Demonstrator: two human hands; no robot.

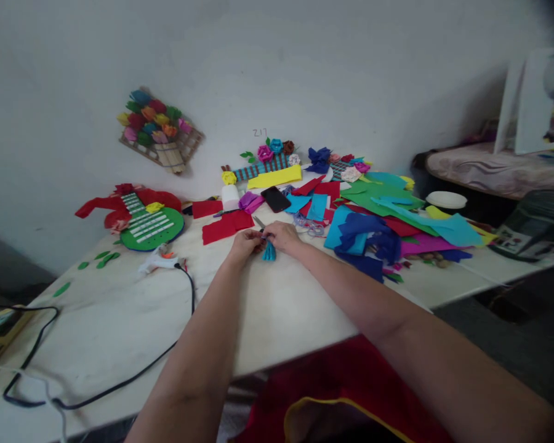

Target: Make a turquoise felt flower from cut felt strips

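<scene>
My left hand and my right hand meet over the middle of the table, fingers pinched together. Between them is a small teal crepe-paper flower, its gathered petals hanging downward. Both hands seem to grip its narrow end; the fingertips partly hide that end. Just beyond the fingers the blade of a pair of scissors shows, with the handles mostly covered. To the right of my right hand lies a tangle of pale purple string. Red crepe-paper pieces lie beyond my left hand.
A black phone lies behind the hands. Coloured paper sheets are heaped at right, near a large jar. At left are a glue gun with a black cord and a green guitar-shaped craft.
</scene>
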